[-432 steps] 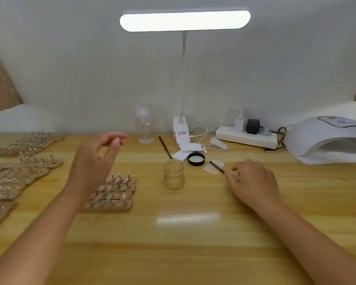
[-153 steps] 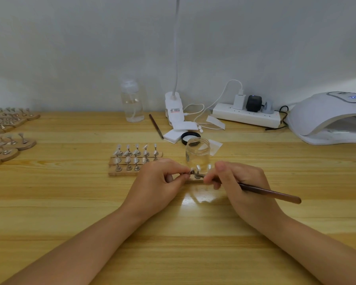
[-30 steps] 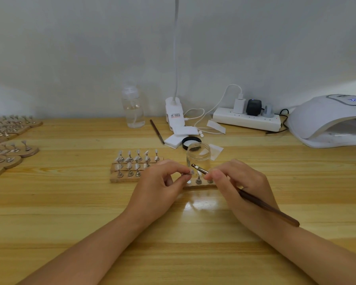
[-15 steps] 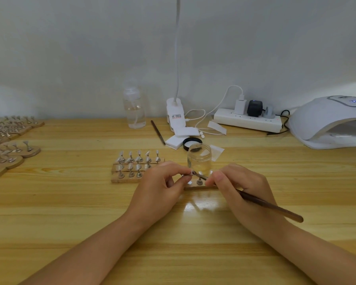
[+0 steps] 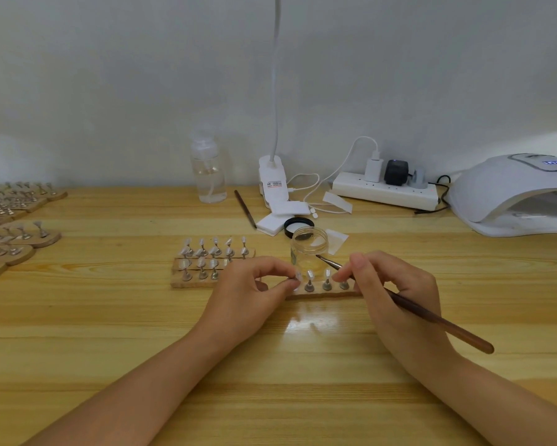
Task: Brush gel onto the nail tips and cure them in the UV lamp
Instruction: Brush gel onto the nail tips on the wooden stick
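The right hand (image 5: 396,284), pinching the brush (image 5: 431,320), has lifted its bristles off the nail tips (image 5: 310,274) toward the gel jar (image 5: 309,249), probably to reload, while the left hand (image 5: 254,291) pinches the end tip.

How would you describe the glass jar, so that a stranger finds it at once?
Start at the power strip by the back wall and come toward the hands. The small clear glass jar stands open just behind the wooden strip of nail tips. Unlike the taller bottle, it has no cap; its black lid lies behind it.
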